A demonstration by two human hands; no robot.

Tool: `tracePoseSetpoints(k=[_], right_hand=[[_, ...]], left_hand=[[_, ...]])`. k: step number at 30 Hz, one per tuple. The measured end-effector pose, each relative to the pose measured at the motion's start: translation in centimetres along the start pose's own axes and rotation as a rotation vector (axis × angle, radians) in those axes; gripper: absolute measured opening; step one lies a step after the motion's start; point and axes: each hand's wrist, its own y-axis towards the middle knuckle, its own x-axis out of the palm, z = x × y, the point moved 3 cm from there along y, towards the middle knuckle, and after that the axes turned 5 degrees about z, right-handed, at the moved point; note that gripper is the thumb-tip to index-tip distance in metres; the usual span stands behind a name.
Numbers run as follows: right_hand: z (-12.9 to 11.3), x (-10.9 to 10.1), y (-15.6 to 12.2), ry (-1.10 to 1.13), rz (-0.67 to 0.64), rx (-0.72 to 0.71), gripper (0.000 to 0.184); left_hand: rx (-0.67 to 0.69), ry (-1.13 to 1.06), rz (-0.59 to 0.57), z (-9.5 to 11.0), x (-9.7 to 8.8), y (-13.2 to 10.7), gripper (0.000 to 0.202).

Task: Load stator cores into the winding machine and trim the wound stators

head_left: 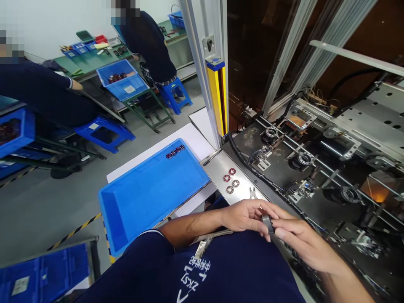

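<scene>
My left hand [244, 216] is closed around one side of a dark grey, ring-like metal part [267, 224]. From the other side, the fingers of my right hand [304, 242] pinch the same part, held just in front of my body. My fingers partly cover it, so its full shape is hidden. Just beyond my hands lies a pair of cutting pliers [252, 192] with its jaws pointing away. Several round, dark red slotted discs [227, 178] rest on the bare metal shelf [217, 163] beyond the pliers.
A large blue tray [148, 185] stands at my left, with a row of small dark red rings [175, 151] in its far corner. Machine fixtures [305, 159] and rods fill the right, beside a yellow post [217, 99]. Two people sit at benches at the back left.
</scene>
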Motion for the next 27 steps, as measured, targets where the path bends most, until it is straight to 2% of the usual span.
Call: tracePoseSetpoints(k=[2,3,5,7,8,9,11,14,16,18,22,27], right_hand=[[0.0,-0.4,0.4,-0.008,-0.052,0.006,0.031],[0.1,-1.0,0.8,-0.020,-0.046,0.004,0.030],[0.7,-3.4,2.3,-0.086,0.027,-0.017,0.030],[1.8,-7.1,4.9,-0.239,0.165,-0.060,0.033],[2.7,-9.2,6.6,-0.343,0.250,-0.082,0.034],[3.6,-11.4,8.6,-0.475,0.324,-0.104,0.036],[6.1,-15.4,13.0,-0.551,0.427,-0.093,0.038],[9.9,-19.5,19.4,-0.642,0.472,-0.035,0.031],[12.0,-20.7,22.5,-0.688,0.454,-0.002,0.029],[13.5,-21.2,24.4,-0.717,0.421,0.019,0.033],[15.2,-21.6,25.9,-0.751,0.352,0.051,0.034],[15.8,-22.0,26.2,-0.787,0.286,0.076,0.031]], left_hand=[[0.021,0.089,0.009,-0.2,-0.7,-0.1,0.063],[0.088,0.196,0.083,-0.2,-1.5,-0.2,0.065],[0.290,0.484,0.397,-0.2,-4.5,-0.6,0.066],[0.464,0.725,0.793,-0.4,-8.4,-1.4,0.063],[0.497,0.778,0.928,-0.8,-10.4,-1.7,0.061],[0.513,0.815,1.030,-1.3,-12.3,-1.9,0.061],[0.511,0.872,1.159,-2.5,-15.6,-2.2,0.061],[0.487,0.941,1.256,-4.4,-18.3,-2.4,0.060],[0.478,0.973,1.283,-5.4,-18.8,-2.4,0.060],[0.473,1.002,1.293,-5.9,-18.9,-2.5,0.060],[0.452,1.051,1.271,-6.2,-19.0,-2.5,0.058],[0.426,1.079,1.259,-6.2,-19.0,-2.6,0.058]])
